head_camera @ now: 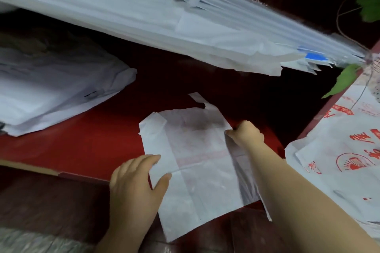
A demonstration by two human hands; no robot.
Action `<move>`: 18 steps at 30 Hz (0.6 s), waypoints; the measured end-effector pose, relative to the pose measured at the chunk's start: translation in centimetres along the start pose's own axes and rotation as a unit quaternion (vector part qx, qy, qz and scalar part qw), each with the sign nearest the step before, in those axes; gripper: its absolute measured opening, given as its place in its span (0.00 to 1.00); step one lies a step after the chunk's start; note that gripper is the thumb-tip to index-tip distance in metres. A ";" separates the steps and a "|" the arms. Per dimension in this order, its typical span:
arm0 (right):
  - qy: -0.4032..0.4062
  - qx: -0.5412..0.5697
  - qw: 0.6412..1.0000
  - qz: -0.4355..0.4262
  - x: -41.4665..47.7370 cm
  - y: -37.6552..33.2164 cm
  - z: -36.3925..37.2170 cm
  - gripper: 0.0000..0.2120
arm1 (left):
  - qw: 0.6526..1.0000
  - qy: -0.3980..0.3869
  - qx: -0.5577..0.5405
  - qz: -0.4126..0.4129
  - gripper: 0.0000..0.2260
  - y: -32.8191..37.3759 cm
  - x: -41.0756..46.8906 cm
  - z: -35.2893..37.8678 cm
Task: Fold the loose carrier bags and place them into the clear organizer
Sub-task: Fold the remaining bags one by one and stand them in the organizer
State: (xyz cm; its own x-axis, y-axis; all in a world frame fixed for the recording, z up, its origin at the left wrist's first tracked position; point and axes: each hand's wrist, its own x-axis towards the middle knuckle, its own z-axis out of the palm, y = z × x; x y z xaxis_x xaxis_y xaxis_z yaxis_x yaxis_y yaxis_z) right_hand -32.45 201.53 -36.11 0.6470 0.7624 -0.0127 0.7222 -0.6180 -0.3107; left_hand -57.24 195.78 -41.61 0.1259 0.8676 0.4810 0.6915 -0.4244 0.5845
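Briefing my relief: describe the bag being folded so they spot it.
On the red table, below the clear organizer, one white bag lies flat, left hand pressing it, right hand pinching its edge. Unlike the red-printed bags at right, its print is faint.

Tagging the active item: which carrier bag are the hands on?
The centre bag on the red surface: left hand presses its edge, right hand pinches its side. Left stack and red-printed bags lie untouched.
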 end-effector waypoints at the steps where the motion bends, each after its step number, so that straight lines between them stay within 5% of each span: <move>1: -0.013 0.006 1.000 0.007 0.1 -0.1 -0.1 0.11 | 0.999 -0.020 0.029 0.006 0.21 -0.2 0.0 0.3; 7: -0.070 0.108 0.992 -0.009 -0.2 0.6 -0.8 0.19 | 0.998 -0.059 0.027 -0.003 0.19 -0.3 -0.2 0.2; 15: -0.100 0.283 0.954 -0.025 -2.8 3.2 -2.5 0.11 | 0.992 -0.102 -0.068 -0.022 0.09 0.0 -0.7 -0.8; 18: -0.079 0.335 0.938 -0.042 -4.0 3.4 -3.4 0.17 | 0.983 -0.110 -0.138 -0.042 0.11 0.7 -0.9 -1.5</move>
State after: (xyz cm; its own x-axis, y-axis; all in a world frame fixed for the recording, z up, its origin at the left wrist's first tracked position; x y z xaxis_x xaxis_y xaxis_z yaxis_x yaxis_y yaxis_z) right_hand -31.77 195.72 -33.85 0.5122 0.8545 -0.0862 0.4192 -0.3363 -0.8433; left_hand -57.96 194.24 -40.63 0.2482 0.9248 0.2882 0.4906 -0.3765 0.7859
